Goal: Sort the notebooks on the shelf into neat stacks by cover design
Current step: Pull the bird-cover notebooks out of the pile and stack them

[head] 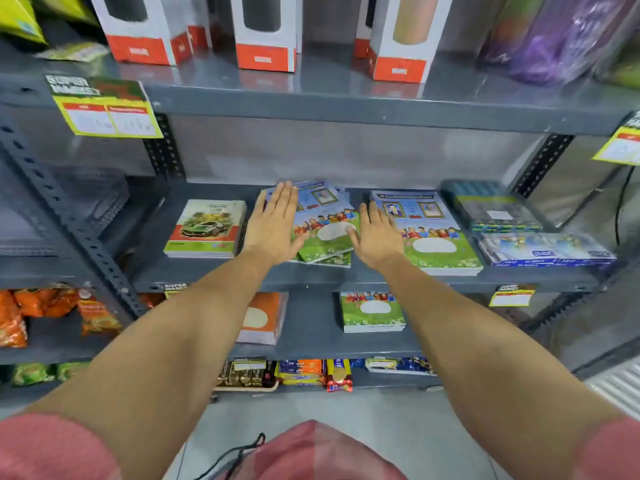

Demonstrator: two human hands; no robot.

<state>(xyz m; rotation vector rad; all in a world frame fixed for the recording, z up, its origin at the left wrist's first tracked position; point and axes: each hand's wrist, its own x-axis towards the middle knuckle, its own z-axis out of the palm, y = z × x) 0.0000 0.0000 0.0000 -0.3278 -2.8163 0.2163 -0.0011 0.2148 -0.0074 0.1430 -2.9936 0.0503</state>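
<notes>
Notebooks lie in three groups on the grey middle shelf (214, 268). The landmark is the untidy pile (325, 230) of children-and-meadow covers in the middle, its books fanned out and not aligned. The left hand (273, 226) lies flat on the left edge of this pile, fingers straight and close together, gripping nothing. The right hand (375, 237) is also flat and unclenched, its thumb touching the right edge of the pile and its fingers reaching onto the neat stack (433, 233) of the same cover design just to the right. To the left of the pile, a little apart, is a tidy stack of green car notebooks (204, 226). Below the pile, on the lower shelf, another small meadow-cover stack (372, 311) lies.
</notes>
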